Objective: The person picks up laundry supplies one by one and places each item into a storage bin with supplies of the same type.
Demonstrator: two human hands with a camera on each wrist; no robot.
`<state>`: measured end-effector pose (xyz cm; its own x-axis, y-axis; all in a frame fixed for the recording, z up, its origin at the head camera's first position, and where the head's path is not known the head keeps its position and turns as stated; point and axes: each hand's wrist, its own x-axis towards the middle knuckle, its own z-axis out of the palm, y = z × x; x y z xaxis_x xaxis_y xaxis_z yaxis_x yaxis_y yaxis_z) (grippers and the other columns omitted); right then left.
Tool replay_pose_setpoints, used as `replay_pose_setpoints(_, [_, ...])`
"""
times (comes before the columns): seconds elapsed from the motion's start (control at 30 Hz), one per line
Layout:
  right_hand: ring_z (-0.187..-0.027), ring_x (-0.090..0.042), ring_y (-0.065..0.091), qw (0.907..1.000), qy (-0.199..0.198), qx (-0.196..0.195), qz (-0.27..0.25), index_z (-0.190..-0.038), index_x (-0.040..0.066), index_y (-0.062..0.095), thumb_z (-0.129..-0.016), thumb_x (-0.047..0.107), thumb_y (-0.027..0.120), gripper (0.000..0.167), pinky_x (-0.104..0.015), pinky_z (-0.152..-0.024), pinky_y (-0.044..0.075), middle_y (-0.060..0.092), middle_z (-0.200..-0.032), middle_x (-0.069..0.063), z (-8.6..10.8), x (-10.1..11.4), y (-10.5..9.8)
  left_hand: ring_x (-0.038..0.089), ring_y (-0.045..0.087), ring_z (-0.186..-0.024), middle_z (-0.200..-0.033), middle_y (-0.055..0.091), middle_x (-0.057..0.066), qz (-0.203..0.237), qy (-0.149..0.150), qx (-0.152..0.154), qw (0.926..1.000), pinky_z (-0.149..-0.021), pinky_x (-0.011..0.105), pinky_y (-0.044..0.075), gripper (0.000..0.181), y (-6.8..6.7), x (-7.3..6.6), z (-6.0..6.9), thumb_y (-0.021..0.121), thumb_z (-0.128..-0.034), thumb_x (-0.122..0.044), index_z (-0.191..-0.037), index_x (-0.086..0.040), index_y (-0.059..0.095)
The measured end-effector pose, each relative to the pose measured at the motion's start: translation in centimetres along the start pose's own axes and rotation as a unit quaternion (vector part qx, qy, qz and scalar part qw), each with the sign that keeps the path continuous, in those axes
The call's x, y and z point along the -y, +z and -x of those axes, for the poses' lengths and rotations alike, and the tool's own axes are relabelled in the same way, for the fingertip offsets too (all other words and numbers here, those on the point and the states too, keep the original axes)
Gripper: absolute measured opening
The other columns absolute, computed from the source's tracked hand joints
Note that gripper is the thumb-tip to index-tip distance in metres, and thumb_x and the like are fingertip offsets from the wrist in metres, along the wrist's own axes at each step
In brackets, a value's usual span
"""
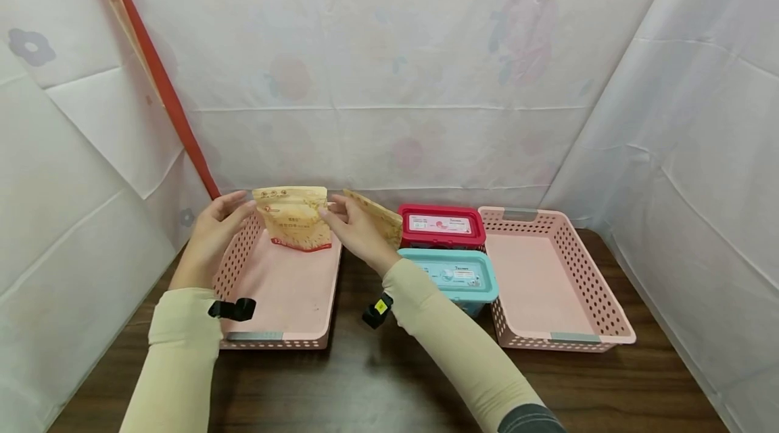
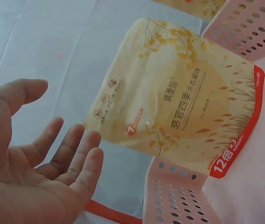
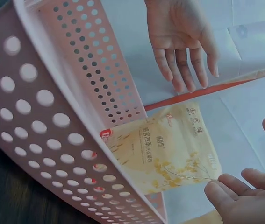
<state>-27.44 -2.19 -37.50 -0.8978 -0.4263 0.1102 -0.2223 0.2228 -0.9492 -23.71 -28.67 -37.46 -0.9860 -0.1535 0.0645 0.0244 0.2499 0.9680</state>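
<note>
A yellow stand-up pouch (image 1: 297, 220) with a red bottom edge is upright at the back of the left pink basket (image 1: 280, 298). My left hand (image 1: 213, 233) is at the pouch's left side; in the left wrist view its fingers are spread and loosely bent, with nothing in them. My right hand (image 1: 364, 233) is at the pouch's right edge. In the right wrist view its fingertips are at the pouch's upper corner, the thumb held apart; whether they touch it I cannot tell.
A second yellow pouch (image 1: 380, 216) stands behind my right hand, partly hidden. Right of it are a red-lidded box (image 1: 441, 224) and a light-blue-lidded box (image 1: 462, 277), partly behind my right sleeve. Another pink basket (image 1: 535, 277) lies at the right. White cloth (image 1: 389, 81) hangs behind the table.
</note>
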Motion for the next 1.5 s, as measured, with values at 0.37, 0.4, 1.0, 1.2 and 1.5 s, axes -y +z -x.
replay_pose_setpoints(0.37, [-0.129, -0.017, 0.050, 0.9985, -0.029, 0.038, 0.025, -0.156, 0.014, 0.033, -0.102, 0.046, 0.056, 0.067, -0.039, -0.104, 0.046, 0.048, -0.148, -0.009, 1.8, 0.5, -1.4, 0.013, 0.052, -0.121, -0.140, 0.046, 0.009, 0.053, 0.023, 0.032, 0.9978, -0.099, 0.020, 0.046, 0.070, 1.2, -0.9, 1.4, 0.063, -0.0986, -0.041, -0.155, -0.008, 0.037])
replay_pose_setpoints(0.4, [-0.130, -0.017, 0.050, 0.9984, -0.029, 0.039, 0.027, -0.156, 0.014, 0.033, -0.102, 0.046, 0.056, 0.067, -0.038, -0.104, 0.046, 0.048, -0.147, -0.008, 2.0, 0.5, -1.6, 0.014, 0.052, -0.122, -0.143, 0.044, 0.012, 0.058, 0.022, 0.035, 0.9975, -0.098, 0.020, 0.046, 0.070, 1.4, -1.0, 1.5, 0.064, -0.0985, -0.040, -0.155, -0.008, 0.037])
replay_pose_setpoints(1.0, [-0.130, -0.023, 0.052, 0.9947, -0.060, 0.029, 0.079, -0.154, 0.009, 0.039, -0.101, 0.037, 0.060, 0.063, -0.039, -0.102, 0.048, 0.049, -0.145, -0.013, 4.0, 0.2, -4.6, 0.012, 0.048, -0.125, -0.150, 0.037, 0.016, 0.047, 0.054, 0.081, 0.9942, -0.107, 0.031, 0.042, 0.064, 4.1, -1.4, 2.0, 0.060, -0.1017, -0.036, -0.151, -0.002, 0.039])
replay_pose_setpoints(1.2, [-0.131, -0.024, 0.050, 0.9956, -0.042, 0.029, 0.079, -0.154, 0.013, 0.037, -0.101, 0.043, 0.059, 0.065, -0.044, -0.106, 0.045, 0.048, -0.146, -0.010, 5.2, -0.4, -6.0, 0.009, 0.050, -0.120, -0.150, 0.031, 0.016, 0.054, 0.064, 0.081, 0.9932, -0.097, 0.021, 0.046, 0.061, 5.5, -1.7, 1.9, 0.061, -0.1017, -0.032, -0.147, 0.004, 0.043])
replay_pose_setpoints(1.5, [-0.127, -0.017, 0.051, 0.9958, -0.040, 0.010, 0.082, -0.151, 0.013, 0.042, -0.101, 0.041, 0.060, 0.060, -0.040, -0.106, 0.044, 0.052, -0.142, -0.007, 6.7, -1.3, -7.6, 0.012, 0.052, -0.118, -0.139, 0.047, 0.020, 0.065, 0.065, 0.109, 0.9898, -0.104, 0.031, 0.044, 0.056, 6.8, -2.2, 2.3, 0.060, -0.1028, -0.028, -0.145, 0.005, 0.044])
